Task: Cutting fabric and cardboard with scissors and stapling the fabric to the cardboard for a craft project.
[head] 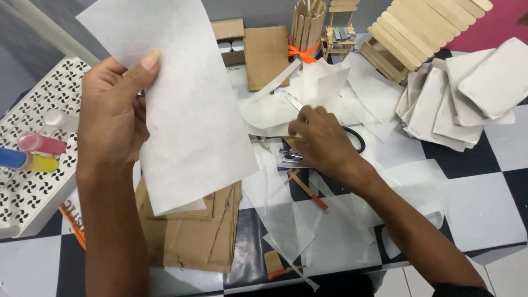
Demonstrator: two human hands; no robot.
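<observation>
My left hand (113, 113) is raised at the left and pinches a large white sheet of thin paper (181, 99) by its left edge, thumb on top. The sheet hangs over a stack of torn brown cardboard (198, 231). My right hand (322, 140) reaches to the middle of the table and closes around black-handled scissors (356, 140), whose metal blade (293, 102) pokes out above the fingers. Its fingers are curled over the handles among white paper scraps (286, 225). Small tools, one with a red tip (318, 201), lie just under that hand.
A white perforated tray (33, 187) with coloured tubes sits at the left. At the back stand a stick-built cup with an orange ribbon (305, 27), a cardboard piece (267, 55) and a wooden stick frame (412, 30). Folded white pouches (467, 93) pile up at the right.
</observation>
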